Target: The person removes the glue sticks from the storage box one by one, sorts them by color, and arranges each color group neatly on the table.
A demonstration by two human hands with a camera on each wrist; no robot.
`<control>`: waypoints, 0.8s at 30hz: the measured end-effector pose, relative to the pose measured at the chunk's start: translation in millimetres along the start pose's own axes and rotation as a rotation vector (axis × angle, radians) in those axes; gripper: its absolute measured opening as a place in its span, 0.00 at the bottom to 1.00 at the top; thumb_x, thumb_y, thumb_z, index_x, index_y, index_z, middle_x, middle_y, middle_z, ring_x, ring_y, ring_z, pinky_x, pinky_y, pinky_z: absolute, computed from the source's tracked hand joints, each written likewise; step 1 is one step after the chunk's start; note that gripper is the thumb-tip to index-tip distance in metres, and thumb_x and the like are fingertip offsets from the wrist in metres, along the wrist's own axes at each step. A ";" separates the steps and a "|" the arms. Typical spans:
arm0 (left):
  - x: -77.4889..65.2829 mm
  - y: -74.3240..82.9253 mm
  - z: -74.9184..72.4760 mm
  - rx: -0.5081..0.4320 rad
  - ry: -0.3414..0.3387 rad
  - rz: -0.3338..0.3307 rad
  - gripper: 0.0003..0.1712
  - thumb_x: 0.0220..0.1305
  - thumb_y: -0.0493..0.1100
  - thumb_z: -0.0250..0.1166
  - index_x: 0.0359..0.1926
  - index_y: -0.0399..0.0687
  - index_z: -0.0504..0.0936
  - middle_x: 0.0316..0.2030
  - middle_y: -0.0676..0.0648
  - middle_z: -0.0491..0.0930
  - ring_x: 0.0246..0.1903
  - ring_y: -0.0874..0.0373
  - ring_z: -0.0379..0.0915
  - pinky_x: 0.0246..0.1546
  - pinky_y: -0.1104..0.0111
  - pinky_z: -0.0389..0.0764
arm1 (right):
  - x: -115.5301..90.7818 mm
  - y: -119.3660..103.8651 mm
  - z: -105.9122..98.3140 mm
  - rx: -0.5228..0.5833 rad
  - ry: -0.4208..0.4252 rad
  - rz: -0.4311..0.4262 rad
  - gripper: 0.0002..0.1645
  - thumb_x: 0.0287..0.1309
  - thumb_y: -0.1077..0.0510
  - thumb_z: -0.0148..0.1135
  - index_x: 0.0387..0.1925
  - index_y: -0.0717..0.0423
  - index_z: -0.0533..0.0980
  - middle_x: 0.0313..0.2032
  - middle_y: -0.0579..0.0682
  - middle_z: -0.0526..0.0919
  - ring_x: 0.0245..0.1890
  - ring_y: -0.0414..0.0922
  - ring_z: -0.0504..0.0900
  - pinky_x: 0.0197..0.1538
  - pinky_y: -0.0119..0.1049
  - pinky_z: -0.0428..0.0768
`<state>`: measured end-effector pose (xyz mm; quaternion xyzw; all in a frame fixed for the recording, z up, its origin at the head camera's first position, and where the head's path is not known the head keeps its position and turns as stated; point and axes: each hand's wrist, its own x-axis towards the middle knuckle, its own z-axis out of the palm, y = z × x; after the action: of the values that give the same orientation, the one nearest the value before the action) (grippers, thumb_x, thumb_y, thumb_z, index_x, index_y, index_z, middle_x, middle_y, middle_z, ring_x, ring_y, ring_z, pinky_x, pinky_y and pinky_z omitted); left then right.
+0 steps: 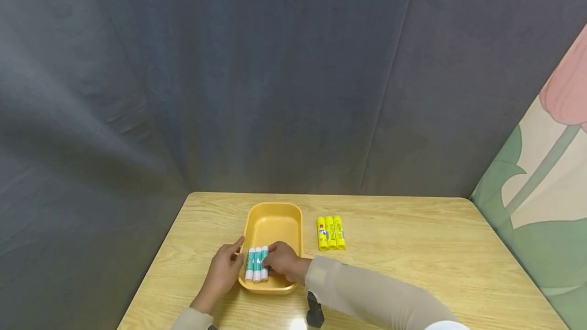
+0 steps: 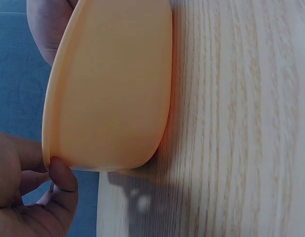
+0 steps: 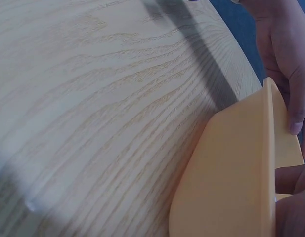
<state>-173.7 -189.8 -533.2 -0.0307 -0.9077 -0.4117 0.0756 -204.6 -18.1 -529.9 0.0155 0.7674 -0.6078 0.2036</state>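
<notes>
A yellow-orange plastic tray [image 1: 276,228] stands on the left part of the table. Inside its near end lie three white-and-teal glue sticks [image 1: 257,264], side by side. At the tray's left rim, my left hand [image 1: 224,267] pinches the edge between thumb and fingers; the left wrist view shows this left hand [image 2: 31,192] on the tray wall [image 2: 112,89]. My right hand [image 1: 283,258] reaches in over the right rim and grips the rightmost stick. In the right wrist view the wall hides most of the right hand [image 3: 293,205].
Three yellow glue sticks [image 1: 330,232] lie in a row on the wooden table [image 1: 403,238], to the right of the tray. A small black object [image 1: 314,311] is beneath the right forearm. A dark curtain [image 1: 284,90] hangs behind, and a flower-patterned cloth [image 1: 545,208] on the right.
</notes>
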 end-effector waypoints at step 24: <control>-1.9 -1.3 0.8 -0.022 -0.004 -0.013 0.26 0.67 0.33 0.59 0.66 0.39 0.72 0.46 0.41 0.76 0.42 0.52 0.75 0.36 0.67 0.80 | -2.4 1.6 -2.7 0.053 -0.042 -0.019 0.22 0.55 0.72 0.60 0.51 0.70 0.68 0.36 0.56 0.79 0.33 0.48 0.83 0.36 0.42 0.84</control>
<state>-172.0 -190.0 -535.0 -0.0265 -0.9034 -0.4221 0.0708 -202.8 -14.6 -530.1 0.0007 0.7469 -0.6299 0.2132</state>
